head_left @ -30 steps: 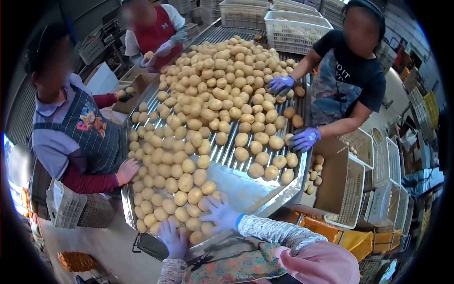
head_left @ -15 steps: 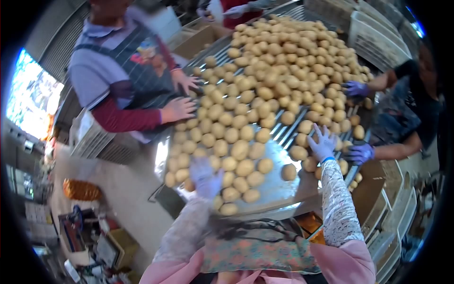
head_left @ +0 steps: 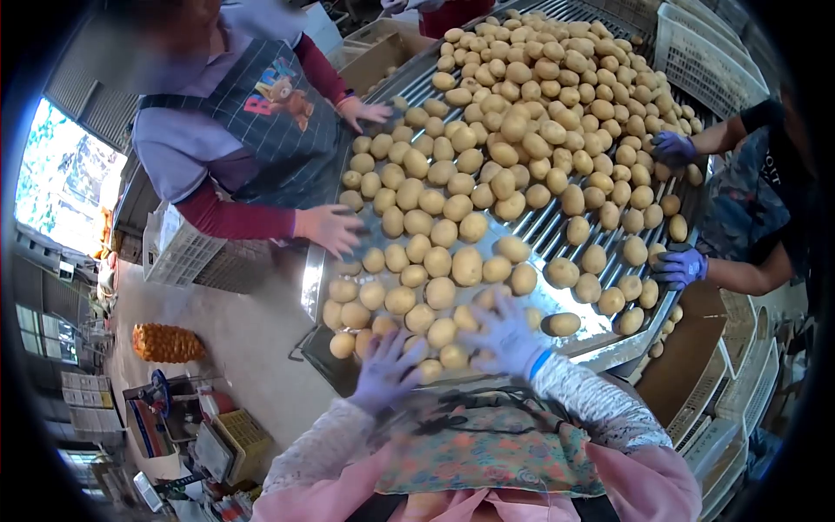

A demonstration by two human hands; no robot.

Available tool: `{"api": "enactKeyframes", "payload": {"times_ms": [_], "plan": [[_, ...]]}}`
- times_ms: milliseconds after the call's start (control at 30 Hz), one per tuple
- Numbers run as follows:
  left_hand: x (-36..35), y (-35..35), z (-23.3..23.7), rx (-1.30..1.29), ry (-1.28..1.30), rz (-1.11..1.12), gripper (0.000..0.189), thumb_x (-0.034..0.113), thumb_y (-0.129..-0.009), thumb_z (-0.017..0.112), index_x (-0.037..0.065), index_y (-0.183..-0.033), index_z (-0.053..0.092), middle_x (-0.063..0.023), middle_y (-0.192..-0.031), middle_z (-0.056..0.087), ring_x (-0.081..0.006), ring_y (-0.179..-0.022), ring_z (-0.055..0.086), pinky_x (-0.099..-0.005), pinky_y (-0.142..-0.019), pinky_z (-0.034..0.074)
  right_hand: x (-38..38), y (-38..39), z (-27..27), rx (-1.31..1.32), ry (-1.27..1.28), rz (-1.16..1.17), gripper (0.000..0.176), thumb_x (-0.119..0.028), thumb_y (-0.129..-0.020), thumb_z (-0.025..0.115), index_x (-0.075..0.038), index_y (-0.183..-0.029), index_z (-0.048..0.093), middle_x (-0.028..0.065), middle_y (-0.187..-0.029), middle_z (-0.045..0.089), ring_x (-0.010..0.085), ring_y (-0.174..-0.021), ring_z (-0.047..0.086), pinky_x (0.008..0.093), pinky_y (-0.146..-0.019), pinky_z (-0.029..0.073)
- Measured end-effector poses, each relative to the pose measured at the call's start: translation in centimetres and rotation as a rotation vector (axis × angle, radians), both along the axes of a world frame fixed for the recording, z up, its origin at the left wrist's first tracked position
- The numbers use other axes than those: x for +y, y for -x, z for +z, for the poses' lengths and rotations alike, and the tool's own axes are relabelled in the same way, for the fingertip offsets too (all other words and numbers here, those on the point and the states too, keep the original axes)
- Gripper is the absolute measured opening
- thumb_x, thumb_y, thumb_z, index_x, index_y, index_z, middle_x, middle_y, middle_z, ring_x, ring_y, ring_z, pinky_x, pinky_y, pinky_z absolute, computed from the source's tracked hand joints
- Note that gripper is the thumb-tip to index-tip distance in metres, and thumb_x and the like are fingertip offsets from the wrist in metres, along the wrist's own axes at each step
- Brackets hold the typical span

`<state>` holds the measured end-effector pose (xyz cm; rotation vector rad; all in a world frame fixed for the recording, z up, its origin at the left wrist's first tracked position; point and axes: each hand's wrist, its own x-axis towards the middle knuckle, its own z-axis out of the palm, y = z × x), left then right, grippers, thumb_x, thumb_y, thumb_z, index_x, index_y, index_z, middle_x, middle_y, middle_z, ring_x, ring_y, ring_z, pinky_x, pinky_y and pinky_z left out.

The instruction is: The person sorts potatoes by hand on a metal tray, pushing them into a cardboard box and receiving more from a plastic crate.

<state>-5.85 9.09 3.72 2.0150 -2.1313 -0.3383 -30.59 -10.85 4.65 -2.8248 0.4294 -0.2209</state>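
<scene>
Many tan potatoes (head_left: 467,266) cover a sloping metal table (head_left: 600,333), heaped at the far end and thinner towards me. My left hand (head_left: 385,370), in a lavender glove, is at the near edge with fingers spread against the nearest potatoes. To its right, my right hand (head_left: 506,335), gloved the same way with a blue band at the wrist, lies over the front potatoes, fingers apart and slightly blurred. Neither hand grips a potato. Part of the front row is hidden under my fingers. Metal bars (head_left: 550,224) form the table's middle section.
A person in a checked apron (head_left: 274,130) reaches in from the left with bare hands. Another person's purple glove (head_left: 681,267) is at the right edge. White plastic crates (head_left: 709,56), a cardboard box (head_left: 687,348) and a filled net sack (head_left: 168,343) stand around.
My right hand has swung left from the bars to the front potatoes. My left hand has drawn back towards the near edge. Some potatoes have shifted, and the camera view has moved.
</scene>
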Motion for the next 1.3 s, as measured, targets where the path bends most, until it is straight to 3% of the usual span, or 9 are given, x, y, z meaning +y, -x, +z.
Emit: {"api": "enactKeyframes", "payload": {"times_ms": [200,367,467,533,567,700,867,1200,1300], "plan": [[-1.7,-3.8,-0.9,-0.111,0.070,0.490,0.066,0.035,-0.092,0.060,0.006,-0.149,0.043,-0.0257,-0.153,0.038,-0.0504,-0.142,0.029,-0.0617,-0.116,0.021,4.9,-4.2,-3.1,-0.132,-0.128,0.189,0.052,-0.048,-0.079,0.071,-0.029,-0.127,0.065,0.0119,-0.136,0.051,0.0400,-0.132,0.043,0.0561,-0.116,0.028],[-7.8,4.1,-6.1,-0.399,0.096,0.378,0.072,0.043,-0.091,0.061,0.002,-0.148,0.042,-0.0279,-0.152,0.037,-0.0481,-0.143,0.030,-0.0611,-0.117,0.021,-0.7,-3.4,-4.8,-0.142,-0.314,0.578,0.035,-0.037,-0.087,0.067,-0.020,-0.118,0.071,0.0085,-0.122,0.065,0.0208,-0.124,0.055,0.0460,-0.112,0.037],[-7.2,5.7,-2.9,-0.049,0.053,0.209,0.075,0.046,-0.090,0.063,0.004,-0.148,0.043,-0.0222,-0.152,0.041,-0.0456,-0.142,0.033,-0.0608,-0.116,0.022,-5.6,2.0,2.0,-0.268,-1.031,0.017,0.018,-0.025,-0.091,0.066,-0.012,-0.101,0.071,0.0067,-0.100,0.069,0.0282,-0.096,0.065,0.0389,-0.088,0.052],[-7.0,2.2,0.7,0.100,-0.073,-0.082,0.076,0.049,-0.087,0.064,0.006,-0.146,0.047,-0.0187,-0.150,0.045,-0.0435,-0.140,0.038,-0.0624,-0.112,0.025,-12.7,3.1,1.4,-0.299,-0.225,-0.078,0.016,-0.021,-0.090,0.065,-0.008,-0.097,0.070,0.0105,-0.090,0.070,0.0311,-0.085,0.068,0.0386,-0.075,0.055],[-5.9,0.0,-2.7,0.022,0.032,-0.062,0.074,0.050,-0.083,0.067,0.007,-0.141,0.053,-0.0197,-0.147,0.048,-0.0439,-0.138,0.041,-0.0630,-0.109,0.028,-15.0,3.5,-0.2,-0.478,-0.476,-0.461,0.020,-0.021,-0.089,0.066,-0.008,-0.103,0.072,0.0111,-0.094,0.071,0.0302,-0.081,0.068,0.0379,-0.074,0.056],[-9.1,2.6,-3.0,-0.051,0.134,0.108,0.074,0.051,-0.085,0.067,0.001,-0.138,0.054,-0.0244,-0.150,0.043,-0.0450,-0.141,0.037,-0.0615,-0.112,0.027,-23.2,0.3,2.8,-0.455,-0.211,-0.466,0.052,-0.029,-0.087,0.068,-0.013,-0.136,0.062,0.0151,-0.128,0.065,0.0302,-0.105,0.065,0.0397,-0.097,0.050],[-13.1,7.9,-3.4,0.012,0.248,0.229,0.082,0.053,-0.091,0.061,-0.004,-0.148,0.040,-0.0276,-0.156,0.033,-0.0461,-0.143,0.034,-0.0684,-0.116,0.016,-22.4,-9.9,-0.8,0.020,0.148,-0.520,0.054,-0.048,-0.077,0.072,-0.022,-0.124,0.065,0.0161,-0.132,0.056,0.0376,-0.111,0.057,0.0442,-0.098,0.048],[-7.4,3.5,-0.2,0.038,0.091,-0.142,0.064,0.037,-0.090,0.063,0.015,-0.147,0.049,-0.0237,-0.146,0.044,-0.0446,-0.134,0.040,-0.0610,-0.113,0.027,-9.4,2.4,0.6,-0.487,-0.732,-0.596,0.034,-0.018,-0.082,0.075,-0.014,-0.113,0.062,0.0068,-0.106,0.063,0.0256,-0.101,0.065,0.0418,-0.087,0.054],[-6.1,-0.4,-0.1,0.004,0.003,0.032,0.068,0.037,-0.088,0.061,0.012,-0.149,0.046,-0.0228,-0.145,0.045,-0.0442,-0.136,0.036,-0.0613,-0.113,0.025,-5.9,10.4,-0.8,-0.975,-1.696,-0.592,0.025,-0.017,-0.094,0.067,-0.014,-0.117,0.058,0.0037,-0.113,0.066,0.0138,-0.093,0.063,0.0258,-0.073,0.051]]}}
